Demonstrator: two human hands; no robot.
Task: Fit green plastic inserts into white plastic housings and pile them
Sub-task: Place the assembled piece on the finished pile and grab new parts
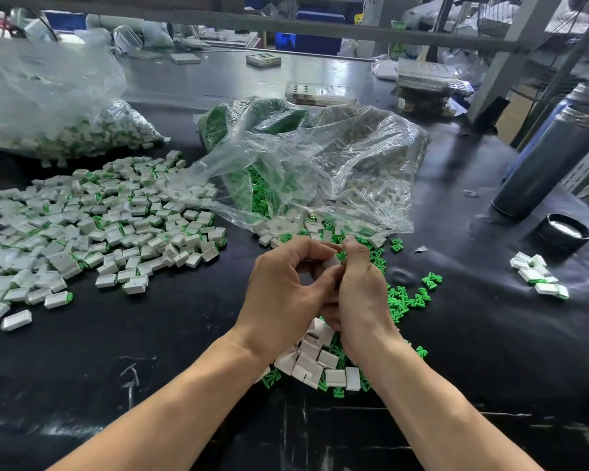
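My left hand (pixel 283 294) and my right hand (pixel 361 290) meet above the black table, fingers curled. Between them they pinch a white housing (pixel 331 261) with a green insert (pixel 341 255) at its far end. Under my wrists lie several loose white housings (pixel 315 363) mixed with green inserts (pixel 405 297). A wide pile of fitted housings (pixel 109 219) spreads over the left of the table. A small group of fitted pieces (pixel 538 277) lies at the right.
A clear bag (pixel 320 164) spilling green inserts and white housings lies open behind my hands. Another full bag (pixel 48 107) sits at the back left. A dark flask (pixel 551 164) and its cap (pixel 563 231) stand at the right. Flat trays lie at the far edge.
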